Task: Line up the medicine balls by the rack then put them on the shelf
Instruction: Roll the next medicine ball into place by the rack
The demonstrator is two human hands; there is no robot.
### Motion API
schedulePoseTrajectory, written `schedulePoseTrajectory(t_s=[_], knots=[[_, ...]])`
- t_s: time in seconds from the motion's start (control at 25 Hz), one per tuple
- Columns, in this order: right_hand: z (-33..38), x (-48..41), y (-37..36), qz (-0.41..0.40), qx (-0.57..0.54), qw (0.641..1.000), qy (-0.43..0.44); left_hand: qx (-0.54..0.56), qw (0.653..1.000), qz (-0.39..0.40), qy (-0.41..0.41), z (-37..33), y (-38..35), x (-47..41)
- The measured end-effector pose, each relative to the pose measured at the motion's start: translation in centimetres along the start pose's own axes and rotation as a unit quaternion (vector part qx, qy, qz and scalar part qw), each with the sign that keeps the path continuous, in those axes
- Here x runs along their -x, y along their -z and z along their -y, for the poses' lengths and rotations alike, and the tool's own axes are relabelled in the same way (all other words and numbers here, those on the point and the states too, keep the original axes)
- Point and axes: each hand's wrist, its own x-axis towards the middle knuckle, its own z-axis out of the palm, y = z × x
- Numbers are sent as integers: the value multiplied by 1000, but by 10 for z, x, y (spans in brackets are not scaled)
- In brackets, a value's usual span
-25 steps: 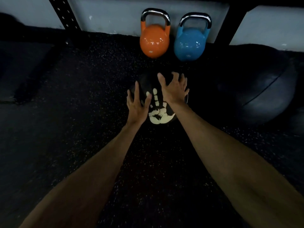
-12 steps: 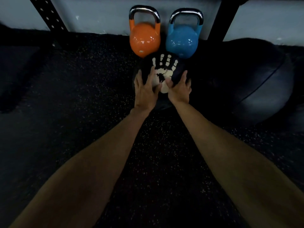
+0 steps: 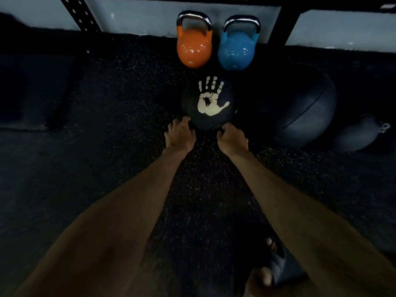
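Medicine ball (image 3: pixel 209 103): on the floor (image 3: pixel 120 99), just before the kettlebells (image 3: pixel 194 49) at its wall edge.
Left hand (image 3: pixel 180 135): fingers curled at the ball's near side; cannot tell if gripping.
Right hand (image 3: pixel 233 137): likewise.

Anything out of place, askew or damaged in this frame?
Nothing spilled or damaged. The handprint medicine ball sits on the floor just in front of the orange kettlebell and blue kettlebell, apart from the large dark ball to its right, so no line yet.
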Motion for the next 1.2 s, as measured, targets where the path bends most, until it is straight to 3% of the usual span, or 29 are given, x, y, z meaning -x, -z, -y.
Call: schedulePoseTrajectory(t_s=[0.2, 0.4, 0.6, 0.92, 1.2], knots=[[56, 197, 80, 109, 36, 993, 9, -10, 992, 126, 28, 11, 107, 183], [94, 409, 152, 157, 35, 987, 2, 8, 977, 213, 20, 42, 223, 369], [125, 566, 175, 185, 26, 982, 33, 49, 978, 202, -3, 80, 290, 522], [145, 746, 143, 215, 106, 962, 127, 80, 987, 113, 81, 148, 310, 732], [139, 922, 94, 251, 175, 934, 184, 90, 977, 116, 153, 231, 308, 928]])
